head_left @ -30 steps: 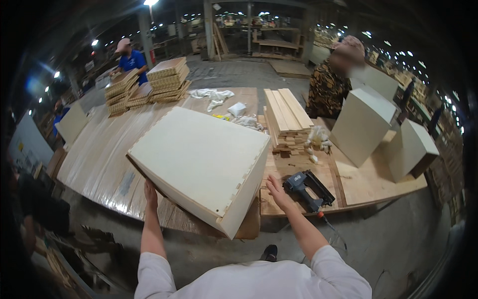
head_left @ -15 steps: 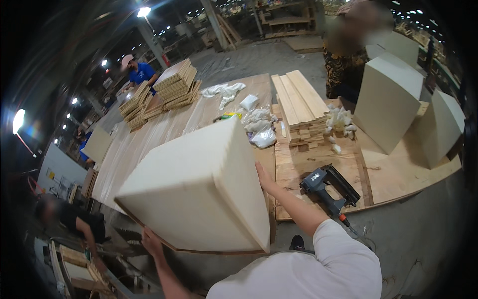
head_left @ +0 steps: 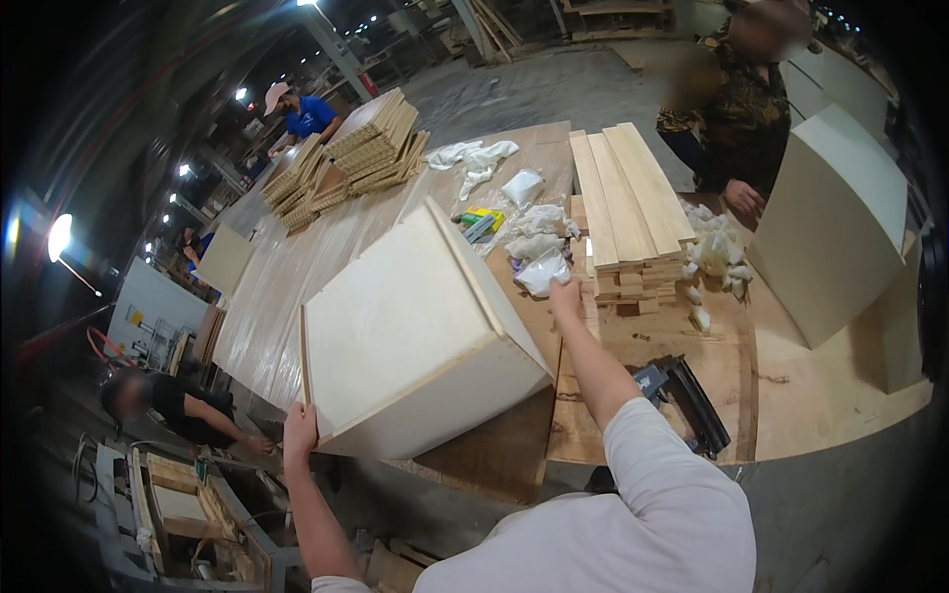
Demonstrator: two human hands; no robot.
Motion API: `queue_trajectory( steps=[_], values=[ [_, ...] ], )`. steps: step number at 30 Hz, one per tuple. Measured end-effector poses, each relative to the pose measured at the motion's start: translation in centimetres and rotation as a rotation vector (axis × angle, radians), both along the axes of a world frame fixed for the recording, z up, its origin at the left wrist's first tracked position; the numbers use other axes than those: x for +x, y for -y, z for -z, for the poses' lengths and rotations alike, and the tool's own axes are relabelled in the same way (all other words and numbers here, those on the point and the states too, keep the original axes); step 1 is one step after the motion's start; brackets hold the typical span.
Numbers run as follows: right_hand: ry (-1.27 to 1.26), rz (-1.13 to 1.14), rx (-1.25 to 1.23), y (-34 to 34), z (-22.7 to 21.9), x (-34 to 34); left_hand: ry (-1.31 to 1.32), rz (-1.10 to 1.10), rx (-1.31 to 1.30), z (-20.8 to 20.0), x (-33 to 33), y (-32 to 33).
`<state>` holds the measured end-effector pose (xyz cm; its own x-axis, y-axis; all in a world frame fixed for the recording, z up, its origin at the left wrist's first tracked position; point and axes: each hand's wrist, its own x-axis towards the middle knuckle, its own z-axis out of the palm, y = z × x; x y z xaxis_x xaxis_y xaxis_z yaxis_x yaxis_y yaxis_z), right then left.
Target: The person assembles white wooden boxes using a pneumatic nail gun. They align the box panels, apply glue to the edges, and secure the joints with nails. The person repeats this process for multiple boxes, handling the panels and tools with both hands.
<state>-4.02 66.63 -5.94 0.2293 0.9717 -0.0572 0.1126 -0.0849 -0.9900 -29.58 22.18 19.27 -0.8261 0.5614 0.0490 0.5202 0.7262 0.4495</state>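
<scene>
- I see a big table point(head_left: 262, 341) with shiny see-through wrap over much of its left side and bare wood on its right.
- I have a big pale box point(head_left: 395, 316) at the near edge of the table, in front of the white shirt. It is turned at a slant. I can't tell how much of it rests on the table.
- I see another pale box point(head_left: 830, 232) on the right side of the table, near a person in a dark patterned shirt point(head_left: 746, 109).
- I see a pile of long, flat wood strips point(head_left: 633, 203) past the right hand.
- I see a black nail gun point(head_left: 700, 400) on the bare wood. The right sleeve hides some of it.
- I have the left hand point(head_left: 300, 432) bent around the box's near left corner, holding on.
- I have the right hand point(head_left: 564, 298) stretched out past the box, at the edge of a small white bag point(head_left: 544, 271). I can't tell how far open its fingers are, or if they have hold of the bag.
</scene>
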Motion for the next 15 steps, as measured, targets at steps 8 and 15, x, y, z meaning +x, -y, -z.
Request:
queue_trajectory(
  steps=[8,15],
  values=[
    [0.053,-0.218,-0.218,-0.5,0.9,0.4,-0.599,0.234,0.241,1.7,10.4,-0.8],
    [-0.223,-0.387,0.243,6.8,-0.8,1.2,-0.603,0.099,0.370,7.2,14.4,-1.3]
  ],
)
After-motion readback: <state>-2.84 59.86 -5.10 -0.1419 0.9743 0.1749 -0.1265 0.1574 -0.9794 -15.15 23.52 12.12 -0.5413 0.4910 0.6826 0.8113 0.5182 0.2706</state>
